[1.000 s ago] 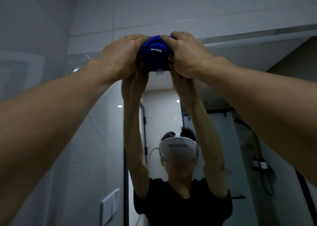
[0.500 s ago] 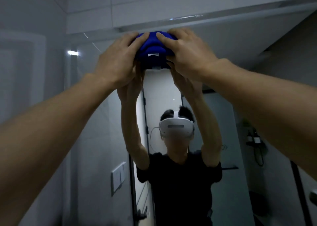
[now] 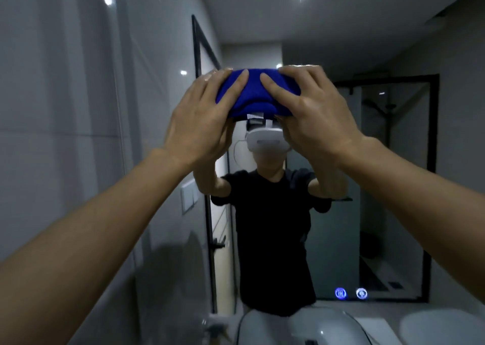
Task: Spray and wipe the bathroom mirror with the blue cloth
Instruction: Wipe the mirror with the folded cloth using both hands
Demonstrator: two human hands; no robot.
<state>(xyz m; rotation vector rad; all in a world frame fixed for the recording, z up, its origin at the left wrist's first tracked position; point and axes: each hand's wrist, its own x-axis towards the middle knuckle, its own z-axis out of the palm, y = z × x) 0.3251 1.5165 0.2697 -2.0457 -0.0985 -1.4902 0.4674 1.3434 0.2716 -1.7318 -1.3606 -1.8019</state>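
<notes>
Left hand point(image 3: 199, 124) and right hand point(image 3: 312, 114): fingers spread flat | pressing folded blue cloth point(image 3: 256, 93) against mirror point(image 3: 341, 161) | two-handed hold likely evens wiping pressure.

A home bathroom: tiled wall point(image 3: 65, 108), mirror point(image 3: 341, 43), and probably a washbasin point(image 3: 441, 326) below.

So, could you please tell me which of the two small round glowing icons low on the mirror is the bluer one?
The left round glowing icon, showing blue wavy lines. The right round icon beside it glows whiter.
</notes>
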